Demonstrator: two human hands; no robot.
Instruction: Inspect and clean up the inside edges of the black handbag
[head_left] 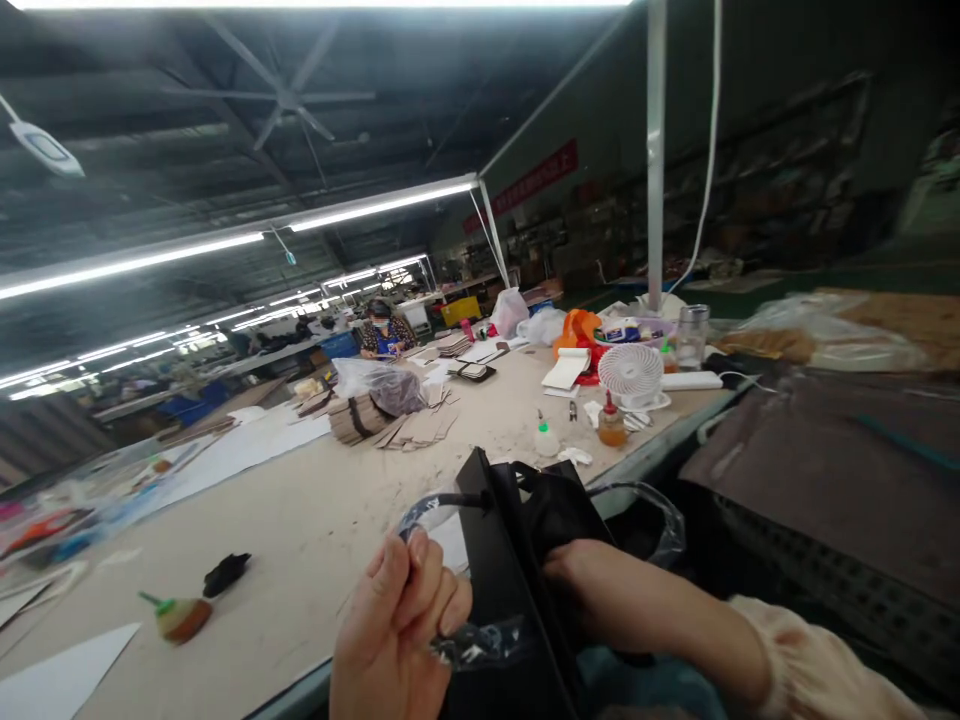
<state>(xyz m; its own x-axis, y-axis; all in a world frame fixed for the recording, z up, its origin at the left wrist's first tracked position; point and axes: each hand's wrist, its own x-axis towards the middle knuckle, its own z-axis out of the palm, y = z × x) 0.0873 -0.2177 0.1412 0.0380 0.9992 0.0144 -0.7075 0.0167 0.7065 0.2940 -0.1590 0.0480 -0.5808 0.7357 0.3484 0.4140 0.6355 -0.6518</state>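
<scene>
A black handbag (499, 580) stands upright at the near table edge, in front of my body. My left hand (409, 610) is closed around one of its handles (435, 503), which is wrapped in clear plastic. On the bag's right side, the other handle (671, 515) loops outward, also in clear film. My right hand (577, 570) reaches into the bag's opening past the black lining. Its fingers are hidden inside, so I cannot see whether they grip anything.
Beyond the bag are a green-capped bottle (546, 438), an amber glue bottle (611, 425) and a white fan (631, 375). Bundled brown pieces (360, 418) lie farther back. At left sits another glue bottle (182, 619) near a black scrap (226, 575). A person (386, 330) works at the far end.
</scene>
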